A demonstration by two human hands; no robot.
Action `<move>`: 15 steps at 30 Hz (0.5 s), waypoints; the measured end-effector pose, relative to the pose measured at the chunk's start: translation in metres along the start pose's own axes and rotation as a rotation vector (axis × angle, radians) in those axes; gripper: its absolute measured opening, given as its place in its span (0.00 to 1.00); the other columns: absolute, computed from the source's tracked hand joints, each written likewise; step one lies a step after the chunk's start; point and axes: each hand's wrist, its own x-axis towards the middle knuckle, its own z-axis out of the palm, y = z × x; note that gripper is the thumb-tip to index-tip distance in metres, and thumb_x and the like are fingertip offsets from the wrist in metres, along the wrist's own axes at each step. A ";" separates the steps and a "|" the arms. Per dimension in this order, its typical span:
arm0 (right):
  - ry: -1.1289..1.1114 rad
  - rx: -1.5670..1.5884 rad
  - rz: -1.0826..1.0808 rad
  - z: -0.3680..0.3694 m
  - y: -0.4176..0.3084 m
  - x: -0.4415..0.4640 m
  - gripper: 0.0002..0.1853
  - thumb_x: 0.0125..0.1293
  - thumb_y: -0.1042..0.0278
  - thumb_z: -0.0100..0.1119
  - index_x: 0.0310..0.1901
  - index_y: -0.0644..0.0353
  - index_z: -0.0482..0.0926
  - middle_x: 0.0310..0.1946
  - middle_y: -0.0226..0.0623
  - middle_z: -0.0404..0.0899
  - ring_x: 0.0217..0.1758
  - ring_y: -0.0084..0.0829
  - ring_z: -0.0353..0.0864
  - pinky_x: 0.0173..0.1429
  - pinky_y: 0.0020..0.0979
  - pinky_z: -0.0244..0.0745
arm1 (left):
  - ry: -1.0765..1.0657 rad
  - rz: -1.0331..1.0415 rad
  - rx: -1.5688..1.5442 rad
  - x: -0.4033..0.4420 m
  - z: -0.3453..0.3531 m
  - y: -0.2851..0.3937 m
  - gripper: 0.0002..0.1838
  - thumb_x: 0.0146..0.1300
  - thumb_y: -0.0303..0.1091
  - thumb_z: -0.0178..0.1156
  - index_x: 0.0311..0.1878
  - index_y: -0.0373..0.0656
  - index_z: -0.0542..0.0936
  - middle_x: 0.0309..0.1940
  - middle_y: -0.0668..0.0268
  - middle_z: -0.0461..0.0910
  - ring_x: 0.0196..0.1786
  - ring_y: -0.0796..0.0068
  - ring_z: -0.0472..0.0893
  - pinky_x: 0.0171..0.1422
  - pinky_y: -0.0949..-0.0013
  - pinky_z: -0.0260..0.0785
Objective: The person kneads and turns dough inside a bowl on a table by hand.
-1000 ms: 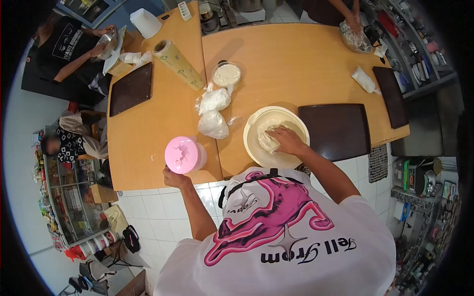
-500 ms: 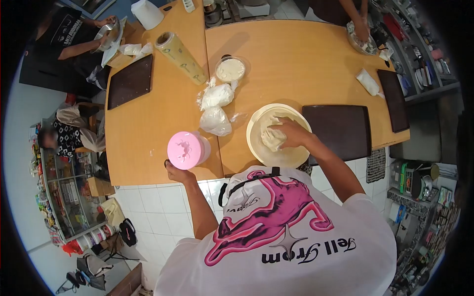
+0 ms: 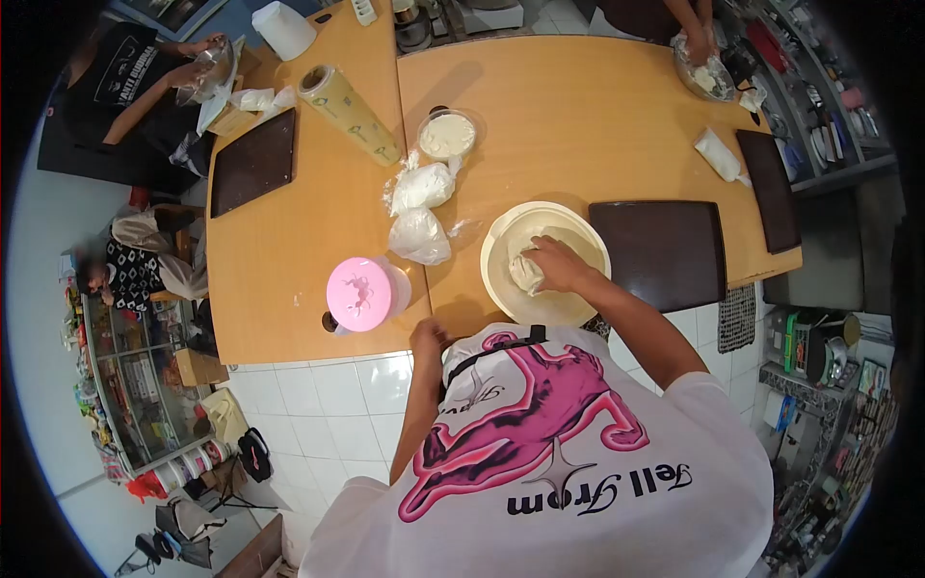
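My right hand point(image 3: 559, 264) is down inside a cream plastic bowl point(image 3: 494, 291), its fingers curled over a lump of pale dough point(image 3: 524, 273). At the table's front edge, left of the bowl, hovers my left hand point(image 3: 430, 337), smeared by motion, so its fingers do not show clearly. Nearest to it on the left stands a container with a pink lid point(image 3: 358, 294). Behind the bowl and to its left lie two bags of white powder, one tied point(image 3: 420, 237) and one spilling point(image 3: 424, 186). A tub of white powder point(image 3: 447, 135) stands beyond them.
A dark baking tray point(image 3: 658, 252) lies right of the bowl, with others at the left point(image 3: 252, 162) and far right point(image 3: 768, 191). A roll of cling film point(image 3: 349, 116) stands farther back. Two co-workers handle metal bowls point(image 3: 207, 75) at the far corners.
My left hand has left the side of the pink-lidded container and moved right, toward the bowl. My right hand's fingers have closed more over the dough.
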 end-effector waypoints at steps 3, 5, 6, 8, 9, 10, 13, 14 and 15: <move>0.063 0.002 -0.006 0.002 -0.006 -0.007 0.41 0.42 0.62 0.76 0.62 0.53 0.69 0.64 0.53 0.63 0.70 0.51 0.58 0.71 0.44 0.57 | -0.357 0.232 0.352 -0.003 0.042 0.017 0.19 0.60 0.40 0.60 0.49 0.37 0.73 0.29 0.63 0.75 0.28 0.69 0.76 0.36 0.69 0.72; 0.181 0.026 -0.008 0.007 -0.011 -0.018 0.39 0.43 0.63 0.75 0.61 0.55 0.69 0.63 0.52 0.65 0.70 0.51 0.58 0.69 0.46 0.59 | -0.376 0.337 0.623 -0.006 0.074 0.038 0.22 0.60 0.39 0.60 0.52 0.34 0.72 0.32 0.57 0.79 0.31 0.64 0.80 0.39 0.65 0.73; 0.175 0.032 -0.004 0.008 -0.013 -0.021 0.38 0.43 0.64 0.74 0.60 0.56 0.69 0.61 0.52 0.66 0.68 0.51 0.60 0.68 0.45 0.60 | -0.396 0.369 0.720 0.000 0.088 0.043 0.22 0.60 0.38 0.60 0.52 0.33 0.73 0.34 0.54 0.80 0.33 0.60 0.81 0.41 0.63 0.74; 0.164 0.047 0.013 0.009 -0.016 -0.027 0.36 0.44 0.64 0.74 0.58 0.56 0.69 0.57 0.51 0.70 0.66 0.49 0.64 0.65 0.45 0.63 | -0.438 0.480 0.881 0.008 0.102 0.048 0.21 0.59 0.37 0.60 0.51 0.32 0.74 0.37 0.48 0.81 0.38 0.54 0.82 0.45 0.60 0.74; 0.135 0.079 0.029 0.007 -0.017 -0.028 0.36 0.44 0.65 0.74 0.57 0.56 0.69 0.56 0.51 0.71 0.65 0.49 0.65 0.64 0.45 0.64 | -0.460 0.560 0.945 0.012 0.105 0.049 0.20 0.58 0.36 0.59 0.50 0.32 0.75 0.38 0.46 0.81 0.40 0.52 0.82 0.47 0.58 0.73; 0.108 0.112 0.048 0.004 -0.018 -0.029 0.35 0.44 0.65 0.73 0.56 0.56 0.68 0.55 0.51 0.72 0.64 0.49 0.67 0.63 0.44 0.65 | -0.483 0.642 1.010 0.014 0.108 0.049 0.20 0.58 0.35 0.59 0.49 0.31 0.75 0.39 0.43 0.81 0.43 0.49 0.82 0.49 0.56 0.73; 0.192 0.252 0.114 0.003 -0.014 -0.034 0.37 0.44 0.67 0.73 0.58 0.58 0.68 0.51 0.51 0.75 0.60 0.49 0.71 0.61 0.42 0.68 | -0.423 0.598 1.040 0.013 0.112 0.044 0.17 0.56 0.34 0.58 0.44 0.30 0.77 0.38 0.41 0.80 0.42 0.44 0.80 0.51 0.53 0.72; 0.248 0.305 0.133 0.003 -0.012 -0.034 0.38 0.44 0.68 0.73 0.59 0.59 0.67 0.49 0.52 0.75 0.59 0.49 0.72 0.61 0.41 0.68 | -0.395 0.631 1.094 0.018 0.112 0.042 0.18 0.55 0.34 0.58 0.44 0.29 0.77 0.37 0.40 0.80 0.42 0.43 0.80 0.51 0.53 0.72; 0.323 0.474 0.162 -0.002 -0.014 -0.037 0.38 0.45 0.69 0.72 0.61 0.59 0.66 0.50 0.51 0.75 0.59 0.46 0.73 0.61 0.39 0.69 | -0.364 0.663 1.148 0.023 0.112 0.040 0.18 0.55 0.35 0.58 0.43 0.28 0.77 0.36 0.40 0.80 0.42 0.43 0.80 0.51 0.53 0.72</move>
